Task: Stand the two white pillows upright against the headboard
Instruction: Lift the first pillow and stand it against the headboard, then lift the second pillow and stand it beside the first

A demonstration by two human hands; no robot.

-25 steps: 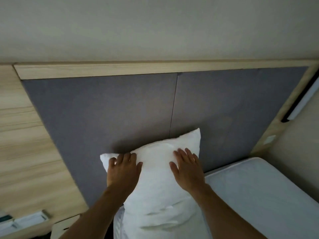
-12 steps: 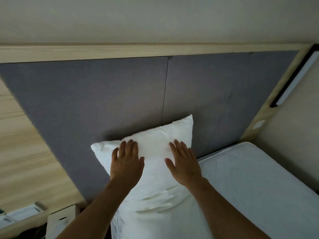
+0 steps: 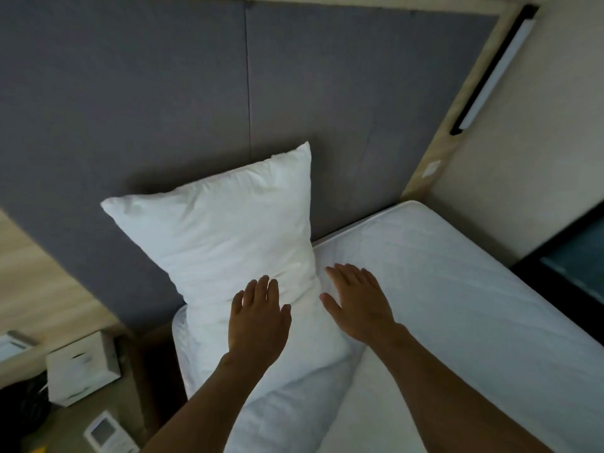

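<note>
A white pillow (image 3: 225, 230) leans upright against the grey padded headboard (image 3: 147, 93) at the left end of the bed. Under its lower end lies more white fabric (image 3: 287, 403); I cannot tell whether that is the second pillow. My left hand (image 3: 258, 318) lies flat, fingers spread, on the pillow's lower part. Beside the pillow's lower right edge, my right hand (image 3: 356, 302) is open and flat over the mattress (image 3: 457, 305), holding nothing.
A bedside ledge at the lower left carries a white box (image 3: 81, 367), a small white control panel (image 3: 104, 433) and a dark object. A wooden frame with a long light strip (image 3: 490, 73) borders the headboard on the right. A dark-framed surface sits at the far right.
Both hands have slid from the pillow's upper half down to its lower end; the right hand has come off onto the mattress. The view has tilted downward.
</note>
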